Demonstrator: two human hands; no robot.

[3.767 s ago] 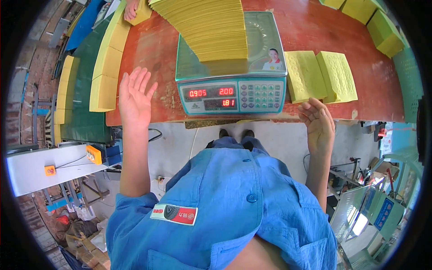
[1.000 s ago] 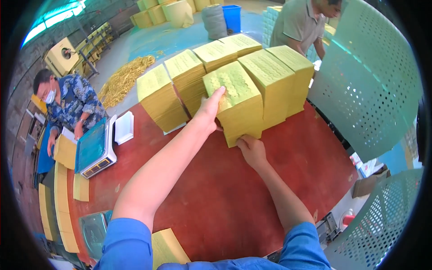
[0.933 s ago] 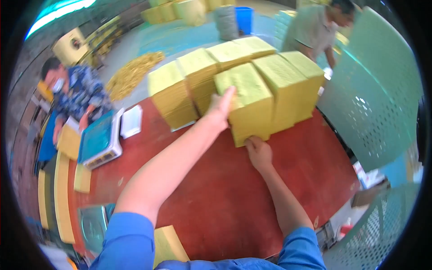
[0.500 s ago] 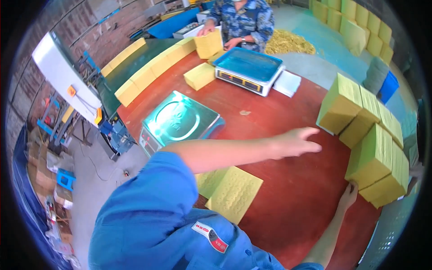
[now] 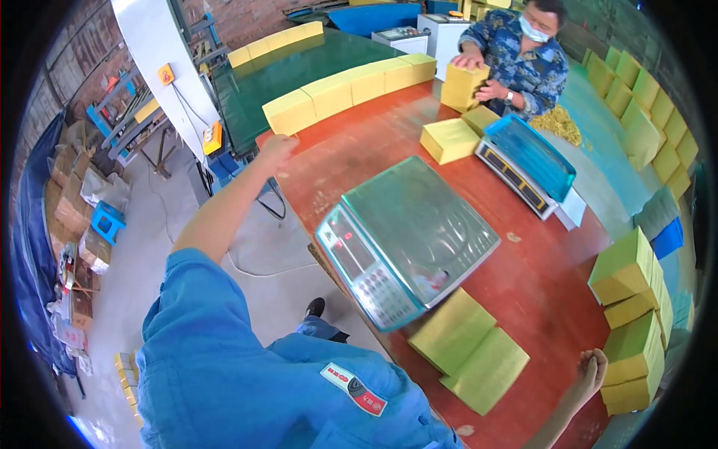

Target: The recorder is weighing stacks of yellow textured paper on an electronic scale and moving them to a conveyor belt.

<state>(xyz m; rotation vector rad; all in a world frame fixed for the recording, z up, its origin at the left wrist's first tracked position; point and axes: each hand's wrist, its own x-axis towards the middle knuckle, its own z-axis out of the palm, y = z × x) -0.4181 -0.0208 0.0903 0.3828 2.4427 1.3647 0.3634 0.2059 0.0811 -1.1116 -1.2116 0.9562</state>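
Observation:
My left hand (image 5: 277, 151) reaches out to the near end of a curved row of yellow paper stacks, right by the lower edge of the closest stack (image 5: 290, 112). Its fingers are stretched out and hold nothing I can see; whether they touch the paper is unclear. At the right, my right hand (image 5: 591, 370) hovers over the red table (image 5: 535, 299) with loosely bent fingers, empty, beside a pile of yellow paper stacks (image 5: 630, 348). Between my arms sits a scale (image 5: 419, 224) with a bare metal plate. Two yellow paper stacks (image 5: 486, 370) lie beside it, close to my body.
Across the table a masked person (image 5: 516, 56) in blue camouflage holds a yellow paper stack (image 5: 462, 86) upright. A second scale (image 5: 527, 161) with a blue tray stands near them. A white machine column (image 5: 161, 67) rises at the left, beside a green surface (image 5: 262, 97).
My left hand has swung from over the right side of the table to the paper row at the far left. My right hand has come off the right-hand pile. The view has turned left.

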